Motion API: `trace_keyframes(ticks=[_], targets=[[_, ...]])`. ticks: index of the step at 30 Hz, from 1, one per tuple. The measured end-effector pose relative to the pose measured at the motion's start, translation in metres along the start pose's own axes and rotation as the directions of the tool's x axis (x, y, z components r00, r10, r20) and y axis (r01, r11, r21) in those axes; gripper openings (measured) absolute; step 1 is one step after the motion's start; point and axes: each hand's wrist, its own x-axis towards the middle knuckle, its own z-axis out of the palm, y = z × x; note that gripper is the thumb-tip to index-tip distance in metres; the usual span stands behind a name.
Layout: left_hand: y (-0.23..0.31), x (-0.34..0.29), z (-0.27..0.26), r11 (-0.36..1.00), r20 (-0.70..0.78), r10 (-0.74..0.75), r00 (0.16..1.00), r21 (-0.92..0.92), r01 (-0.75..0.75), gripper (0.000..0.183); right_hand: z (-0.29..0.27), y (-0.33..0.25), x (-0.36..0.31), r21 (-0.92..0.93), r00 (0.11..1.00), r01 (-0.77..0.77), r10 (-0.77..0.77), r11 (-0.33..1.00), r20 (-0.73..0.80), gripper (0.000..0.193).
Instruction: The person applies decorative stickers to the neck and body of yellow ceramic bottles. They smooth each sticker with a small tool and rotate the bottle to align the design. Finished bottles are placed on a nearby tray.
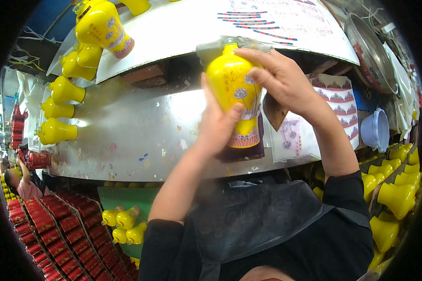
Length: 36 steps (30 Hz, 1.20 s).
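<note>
head view, flecked metal table (126,131), held bottle (229,79), red stacks (56,225)

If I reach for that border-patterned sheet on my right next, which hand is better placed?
Probably your right hand: it's at the upper right of the yellow bottle, nearer the border-patterned sheet. Your left hand cups the bottle's left side and would have to cross over.

I can see a grey metal table (126,122) flecked with paper scraps (143,157). Yellow vases (68,90) line its left edge; printed sheets (291,136) lie at right; a dark pad (252,152) sits near me. The white tabletop (173,33) beyond carries narrow dark strips (248,22).
</note>
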Motion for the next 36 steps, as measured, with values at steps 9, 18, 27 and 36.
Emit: trace_keyframes(ticks=[9, 18, 27, 36], targets=[[0.001, 0.002, -0.004, 0.957, 0.138, 0.023, 0.990, -0.289, 0.018, 0.103, 0.023, 0.021, -0.019, 0.360, 0.997, -0.045, 0.064, 0.932, -0.041, 0.062], [-0.017, -0.021, -0.010, 0.994, -0.023, 0.054, 0.998, -0.099, -0.056, 0.080, 0.037, 0.027, -0.055, 0.482, 0.964, -0.264, 0.240, 0.835, 0.112, 0.094], [-0.011, -0.020, 0.000, 0.959, -0.103, 0.002, 0.995, -0.281, -0.031, 0.079, 0.048, 0.006, -0.058, 0.334, 0.952, -0.287, 0.307, 0.898, -0.009, 0.104], [-0.010, -0.016, -0.005, 0.933, -0.101, -0.064, 0.993, -0.359, 0.023, 0.079, 0.040, 0.021, -0.060, 0.602, 0.934, -0.342, 0.331, 0.721, 0.134, 0.097]])
